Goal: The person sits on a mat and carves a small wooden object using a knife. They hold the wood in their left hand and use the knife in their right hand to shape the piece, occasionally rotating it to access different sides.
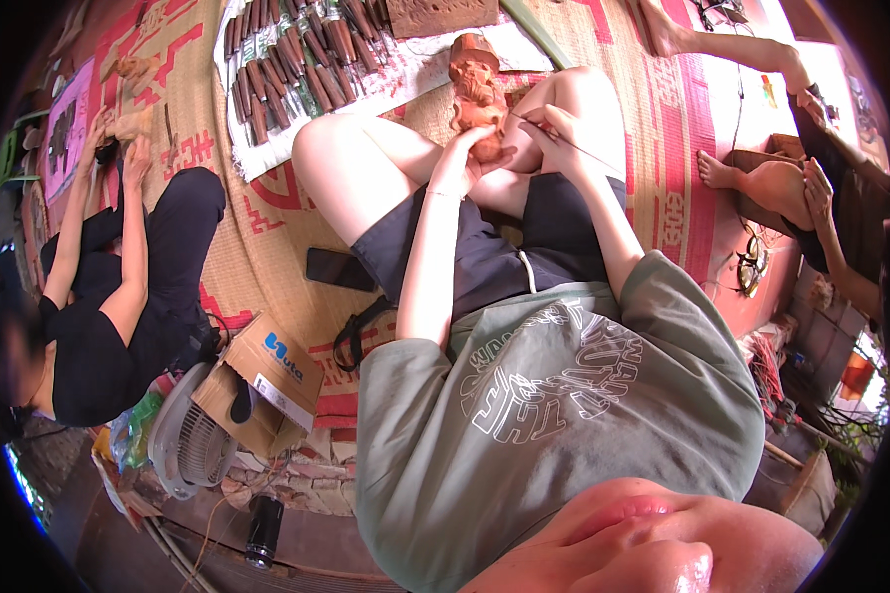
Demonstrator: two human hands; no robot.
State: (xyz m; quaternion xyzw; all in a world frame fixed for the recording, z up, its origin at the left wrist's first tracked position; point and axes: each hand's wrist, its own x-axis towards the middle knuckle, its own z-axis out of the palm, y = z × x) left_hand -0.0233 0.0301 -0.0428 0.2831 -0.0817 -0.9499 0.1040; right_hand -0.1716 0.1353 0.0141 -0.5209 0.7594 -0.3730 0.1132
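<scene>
A reddish-brown carved wooden figurine (pixel 478 87), bearded and with a flat-topped head, stands tilted between my bent knees. My left hand (pixel 459 164) is wrapped round its rounded lower end, with the fingers partly hidden behind the wood. Just right of the figurine, my right hand (pixel 558 140) pinches a thin dark tool (pixel 526 121), whose one end points toward the carving. Whether that tip touches the wood I cannot tell. The tool's exact kind is too small to make out.
Several wooden-handled carving tools (pixel 292 64) lie on a white cloth ahead, beside a carved wooden block (pixel 443 15). A phone (pixel 340 269) rests on the mat left of my leg, near a cardboard box (pixel 267 376) and a fan (pixel 190 435). Other people sit left and right.
</scene>
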